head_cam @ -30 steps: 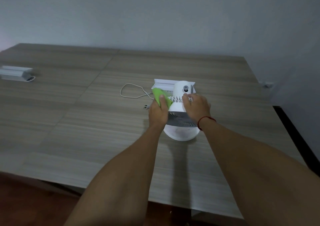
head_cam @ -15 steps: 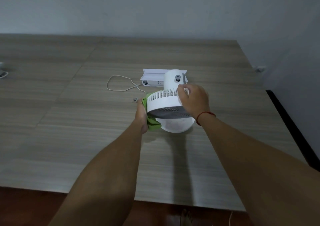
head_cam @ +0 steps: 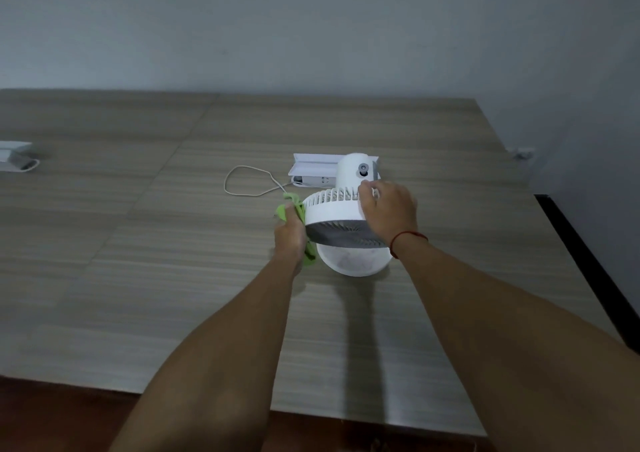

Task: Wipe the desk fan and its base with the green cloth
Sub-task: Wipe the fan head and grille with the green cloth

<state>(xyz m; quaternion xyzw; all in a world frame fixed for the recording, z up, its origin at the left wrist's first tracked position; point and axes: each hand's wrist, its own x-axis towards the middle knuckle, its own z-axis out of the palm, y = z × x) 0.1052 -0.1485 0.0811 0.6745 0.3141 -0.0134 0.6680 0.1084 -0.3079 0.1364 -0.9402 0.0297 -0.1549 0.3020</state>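
A white desk fan (head_cam: 334, 212) stands on the wooden table (head_cam: 173, 278), its grille head tilted downward over its round white base (head_cam: 353, 259). My left hand (head_cam: 290, 235) presses the green cloth (head_cam: 289, 205) against the left side of the fan head; part of the cloth hangs below my palm. My right hand (head_cam: 388, 211) grips the right side of the fan head, near the motor housing. A red string sits on my right wrist.
A white cable (head_cam: 242, 181) loops left of the fan to a white power strip box (head_cam: 313, 169) behind it. Another white box (head_cam: 14, 155) lies at the table's far left. The wall stands behind, and the table's right edge meets a dark strip.
My left hand with the cloth went from the top left of the fan head down along its left side, and stays there. My right hand keeps its hold.
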